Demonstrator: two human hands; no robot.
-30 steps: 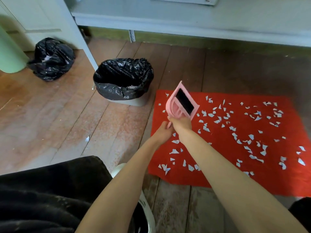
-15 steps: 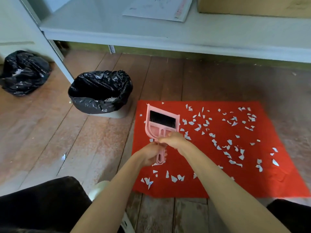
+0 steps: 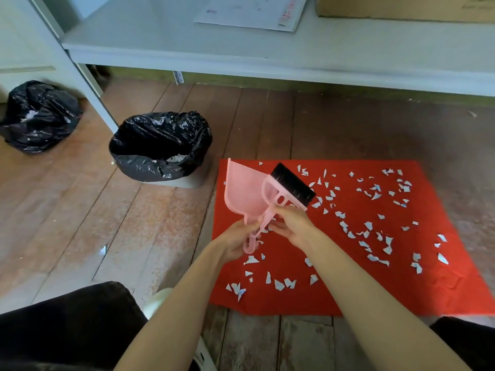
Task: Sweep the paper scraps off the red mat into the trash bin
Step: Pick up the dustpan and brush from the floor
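Note:
A red mat lies on the wooden floor, strewn with several white paper scraps. Over its left edge my left hand grips the handle of a pink dustpan. My right hand holds the handle of a pink brush with black bristles, its head swung to the right of the pan and partly out of it. The trash bin, lined with a black bag, stands on the floor just left of the mat's far corner.
A tied black bag sits at the far left. A white shelf with papers and a cardboard box overhangs the floor behind the mat, on a white leg. My dark-clothed knees fill the bottom corners. One scrap lies on the floorboards.
The brush, nested in the dustpan before, has been pulled partly out and swung right by my right hand. My left hand keeps the pan's handle.

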